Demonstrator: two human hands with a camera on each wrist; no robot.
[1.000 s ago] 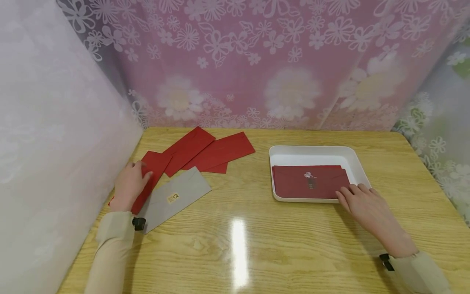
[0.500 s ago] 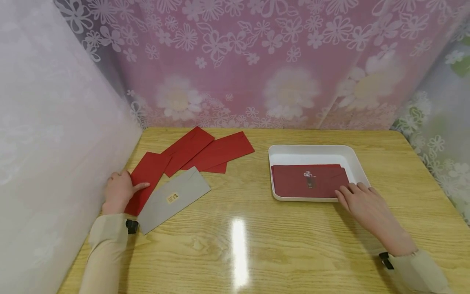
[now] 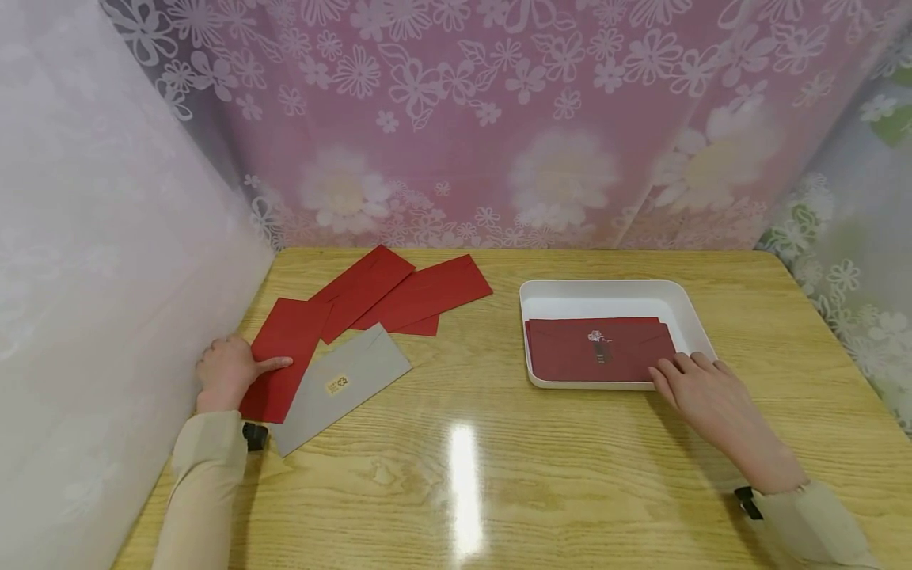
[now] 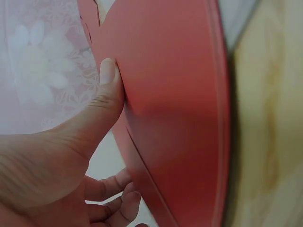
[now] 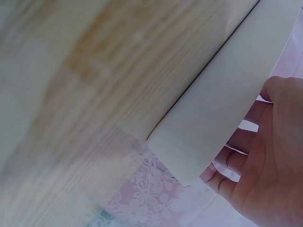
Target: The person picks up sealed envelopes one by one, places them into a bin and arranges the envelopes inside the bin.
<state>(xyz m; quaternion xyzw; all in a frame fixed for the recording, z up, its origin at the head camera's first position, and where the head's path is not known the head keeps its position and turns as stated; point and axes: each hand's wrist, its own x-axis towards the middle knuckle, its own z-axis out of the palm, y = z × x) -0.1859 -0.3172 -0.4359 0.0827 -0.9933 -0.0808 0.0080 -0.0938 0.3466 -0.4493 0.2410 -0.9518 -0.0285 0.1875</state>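
On the table's (image 3: 385,507) left, the left hand (image 3: 226,370) pinches a red envelope (image 3: 294,336) whose overlap could drag the grey envelope (image 3: 366,366) askew, while the right hand (image 3: 716,408) touches the tray (image 3: 598,290), grip unclear.

Between the grey paper envelope (image 3: 359,381) and white rectangular tray (image 3: 598,291) we can pass; the pale floral curtain (image 3: 107,237) blocks our left.

The red envelope (image 3: 295,340), the grey envelope (image 3: 374,356) and the maroon envelope (image 3: 634,344) look like smooth, matt paper, while the white tray (image 3: 606,291) looks like smooth plastic. The wood-grained tabletop (image 3: 385,507) has a glossy shine; the beige left sleeve (image 3: 203,483) appears to be matt cloth.
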